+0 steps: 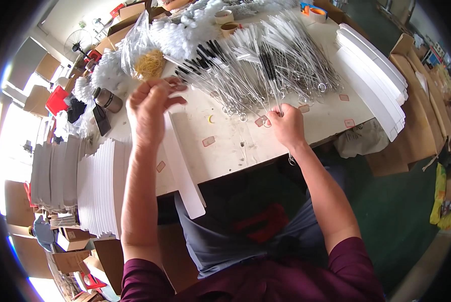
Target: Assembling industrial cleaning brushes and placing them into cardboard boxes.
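Observation:
My left hand is raised over the table, fingers curled around the top end of a long white card strip that runs down over the table's front edge. My right hand pinches the ring end of a thin wire-handled brush at the near side of a big heap of wire brushes, some with white bristles and some black. A small yellow rubber band lies on the table between my hands.
Stacks of white card strips stand at the left and along the right side. A clear bag of yellow rubber bands, a metal flask, tape rolls and cardboard boxes surround the worn table.

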